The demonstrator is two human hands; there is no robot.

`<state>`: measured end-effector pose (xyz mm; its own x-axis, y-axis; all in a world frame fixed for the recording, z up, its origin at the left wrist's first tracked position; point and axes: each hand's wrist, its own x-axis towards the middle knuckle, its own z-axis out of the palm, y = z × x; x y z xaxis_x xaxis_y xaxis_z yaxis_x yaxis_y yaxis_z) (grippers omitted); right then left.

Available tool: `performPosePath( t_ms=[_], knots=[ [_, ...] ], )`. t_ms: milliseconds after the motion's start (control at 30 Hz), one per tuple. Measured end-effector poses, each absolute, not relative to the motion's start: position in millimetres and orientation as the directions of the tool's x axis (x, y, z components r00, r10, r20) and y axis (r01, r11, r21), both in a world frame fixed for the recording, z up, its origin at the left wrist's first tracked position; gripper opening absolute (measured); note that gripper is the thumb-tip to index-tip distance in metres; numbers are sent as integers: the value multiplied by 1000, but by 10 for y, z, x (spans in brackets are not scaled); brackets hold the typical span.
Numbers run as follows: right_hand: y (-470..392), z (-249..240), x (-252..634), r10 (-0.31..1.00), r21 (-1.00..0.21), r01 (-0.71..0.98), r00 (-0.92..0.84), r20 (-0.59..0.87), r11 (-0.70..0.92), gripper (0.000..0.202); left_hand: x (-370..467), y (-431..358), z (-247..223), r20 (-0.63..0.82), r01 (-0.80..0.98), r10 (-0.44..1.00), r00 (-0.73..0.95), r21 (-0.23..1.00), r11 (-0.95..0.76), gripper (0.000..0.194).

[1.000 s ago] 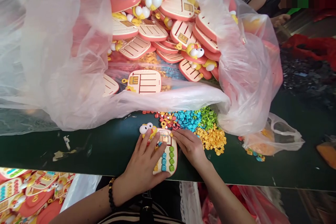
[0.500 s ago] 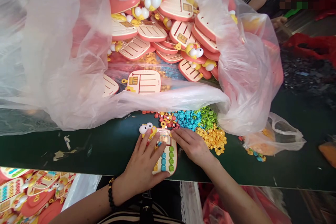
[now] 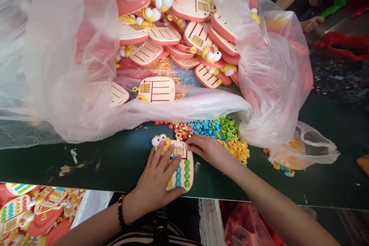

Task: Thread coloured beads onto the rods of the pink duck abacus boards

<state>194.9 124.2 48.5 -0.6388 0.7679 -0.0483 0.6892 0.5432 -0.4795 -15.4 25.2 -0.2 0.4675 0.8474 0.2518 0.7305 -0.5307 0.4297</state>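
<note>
A cream and red toy board (image 3: 188, 184) with a yellow character's head and bulging white eyes lies on the dark green table. Green, blue and yellow beads sit in columns on it. Across the board's left part rests my left hand (image 3: 157, 175), fingers over its face and thumb along the lower edge, gripping it. My right hand (image 3: 209, 148) is at the board's upper right corner, fingertips pinched together beside the red beads (image 3: 187, 127); what they hold, if anything, is hidden. Behind it spread blue beads (image 3: 206, 128), green beads (image 3: 229, 127) and yellow beads (image 3: 239, 150).
A large clear plastic bag (image 3: 184, 108) full of beadless toy boards (image 3: 158, 89) stands behind the beads. Boards with beads (image 3: 17, 209) are piled at lower left. A small plastic bag (image 3: 314, 148) lies at right. Another person's hand (image 3: 313, 24) shows at upper right.
My right hand has shifted slightly up and left, closer to the red beads. My left hand stays on the toy board. The whole view has moved a little.
</note>
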Motion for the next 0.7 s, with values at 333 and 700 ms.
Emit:
performPosePath(
  t_ms=[333,700],
  knots=[
    [1366,563,1796,808,-603,721,-553,-203,342,13,-145,248,-6,227,722,827,514,406,-560,105],
    [912,581,1850,922,-929,369,-370,-116,32,20,-172,41,-15,515,719,710,480,232,-655,61]
  ],
)
